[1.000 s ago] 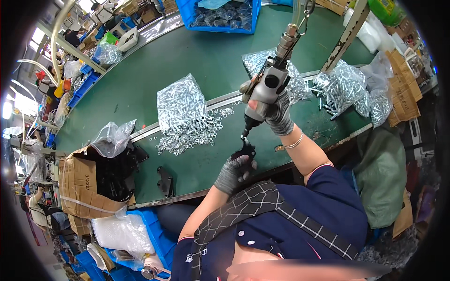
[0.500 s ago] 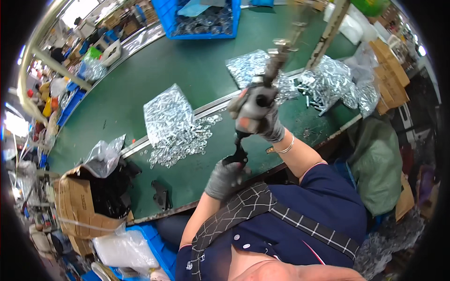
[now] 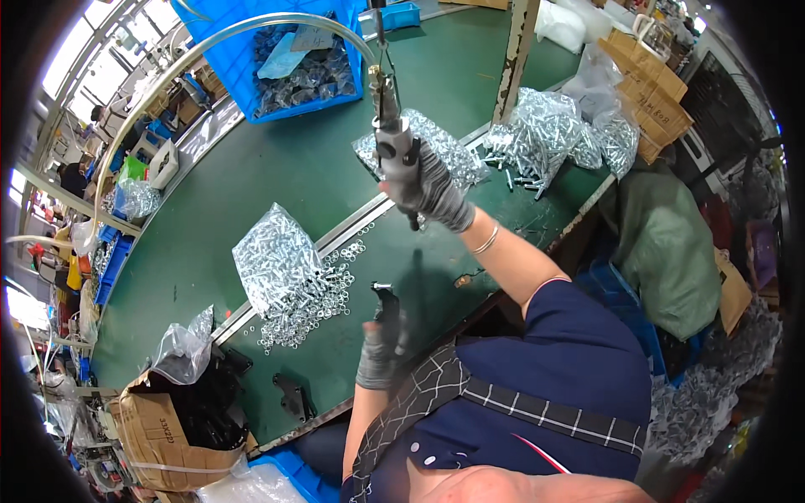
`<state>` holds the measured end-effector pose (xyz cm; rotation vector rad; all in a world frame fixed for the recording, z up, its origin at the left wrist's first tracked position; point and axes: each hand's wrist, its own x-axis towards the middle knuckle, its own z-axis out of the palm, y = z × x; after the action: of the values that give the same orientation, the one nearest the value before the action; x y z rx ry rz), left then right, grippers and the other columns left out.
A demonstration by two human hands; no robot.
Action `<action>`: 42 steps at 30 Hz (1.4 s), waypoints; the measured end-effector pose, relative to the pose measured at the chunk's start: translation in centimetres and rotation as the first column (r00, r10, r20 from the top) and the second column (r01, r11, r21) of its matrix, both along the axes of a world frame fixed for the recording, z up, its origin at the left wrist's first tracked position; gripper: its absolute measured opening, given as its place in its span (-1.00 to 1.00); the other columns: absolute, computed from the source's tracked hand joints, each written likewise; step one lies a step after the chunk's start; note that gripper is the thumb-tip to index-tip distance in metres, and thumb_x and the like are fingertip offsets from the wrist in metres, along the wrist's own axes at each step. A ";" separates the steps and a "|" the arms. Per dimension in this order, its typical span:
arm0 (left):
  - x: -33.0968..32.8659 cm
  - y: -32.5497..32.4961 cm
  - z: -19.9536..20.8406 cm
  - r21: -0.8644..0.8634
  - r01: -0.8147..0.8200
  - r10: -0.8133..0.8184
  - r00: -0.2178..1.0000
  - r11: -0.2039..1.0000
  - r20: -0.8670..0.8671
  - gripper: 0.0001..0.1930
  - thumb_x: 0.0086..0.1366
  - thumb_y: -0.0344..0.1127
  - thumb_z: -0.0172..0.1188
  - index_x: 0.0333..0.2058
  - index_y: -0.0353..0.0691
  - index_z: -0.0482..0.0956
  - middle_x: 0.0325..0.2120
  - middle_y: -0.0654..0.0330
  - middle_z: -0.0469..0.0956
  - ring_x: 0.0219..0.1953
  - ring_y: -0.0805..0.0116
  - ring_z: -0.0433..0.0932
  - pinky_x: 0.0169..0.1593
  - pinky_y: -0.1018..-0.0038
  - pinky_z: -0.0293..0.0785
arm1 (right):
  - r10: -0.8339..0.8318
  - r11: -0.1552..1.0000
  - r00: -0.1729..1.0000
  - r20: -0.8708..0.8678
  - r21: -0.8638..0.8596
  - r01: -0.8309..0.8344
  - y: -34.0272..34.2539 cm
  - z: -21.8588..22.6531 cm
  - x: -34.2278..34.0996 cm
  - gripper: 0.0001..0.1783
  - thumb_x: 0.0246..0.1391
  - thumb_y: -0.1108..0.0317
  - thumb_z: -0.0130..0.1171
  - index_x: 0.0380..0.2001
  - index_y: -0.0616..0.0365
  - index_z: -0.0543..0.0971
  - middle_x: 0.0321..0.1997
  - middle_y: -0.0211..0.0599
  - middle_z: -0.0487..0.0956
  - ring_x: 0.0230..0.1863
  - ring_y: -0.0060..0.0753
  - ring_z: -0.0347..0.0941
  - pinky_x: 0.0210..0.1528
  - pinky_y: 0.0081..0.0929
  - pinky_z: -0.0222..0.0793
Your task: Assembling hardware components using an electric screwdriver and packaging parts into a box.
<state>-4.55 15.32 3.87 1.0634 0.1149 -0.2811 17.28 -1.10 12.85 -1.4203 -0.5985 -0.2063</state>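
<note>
In a grey fingerless-looking glove, my right hand (image 3: 441, 194) is closed round a grey air screwdriver (image 3: 397, 155) that hangs from above, its tip over the green worktable (image 3: 436, 268). Lower down and to the left, my left hand (image 3: 381, 352), also gloved, grips a black bracket (image 3: 388, 306) with a small silver bolt (image 3: 382, 286) at its upper end. Tool and bracket are apart. Left of my left hand lie loose metal nuts or rings (image 3: 306, 314), spilling beside a clear bag of silver bolts (image 3: 275, 251).
At the far side stands a blue crate (image 3: 306, 107) of bagged dark parts. More bags of bolts (image 3: 545, 134) lie at the right, by a rusty post (image 3: 513, 63). A carton (image 3: 155, 432) of black parts and a loose black bracket (image 3: 293, 396) are at the near left. A hose (image 3: 218, 33) arches overhead.
The screwdriver, in my right hand, has come up off the bracket and moved left. My left hand has dropped lower and left with the bracket. The whole view has shifted somewhat.
</note>
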 end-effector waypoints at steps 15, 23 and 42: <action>0.9 1.5 -2.3 -0.529 -0.377 0.272 0.924 0.760 -0.268 -0.66 0.27 -0.28 0.22 -0.01 -0.22 0.46 -0.33 0.23 0.53 -0.46 0.48 0.42 -0.42 0.60 0.39 | 0.075 -0.152 0.969 0.235 -0.958 0.244 -20.1 -8.1 6.7 -0.73 0.10 0.32 0.01 -0.14 0.04 0.57 -0.15 -0.09 0.55 -0.08 -0.04 0.51 0.00 -0.22 0.40; -0.6 2.5 -1.8 -0.651 -0.262 0.185 0.965 0.712 -0.187 -0.77 0.31 -0.24 0.16 -0.13 -0.19 0.52 -0.33 0.19 0.56 -0.45 0.42 0.49 -0.44 0.58 0.42 | 0.103 -0.157 0.989 0.110 -0.980 0.126 -21.8 -6.1 6.8 -0.79 0.01 0.38 0.06 -0.26 0.02 0.59 -0.26 -0.15 0.58 -0.16 -0.05 0.53 -0.09 -0.22 0.43; -1.4 2.8 -0.2 -0.456 -0.293 0.186 0.946 0.840 -0.266 -0.68 0.34 0.02 0.09 -0.18 -0.10 0.50 -0.55 0.20 0.53 -0.78 0.45 0.32 -0.69 0.53 0.23 | 0.428 0.811 0.902 0.060 -0.467 -0.353 1.9 -6.8 -12.3 -0.83 -0.02 0.48 0.28 -0.28 0.11 0.61 -0.37 -0.21 0.61 -0.39 -0.15 0.56 -0.32 -0.42 0.48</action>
<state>-5.91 18.15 3.67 0.4981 0.3502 -0.1789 4.98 0.81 6.07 -1.6903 -1.1173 0.1626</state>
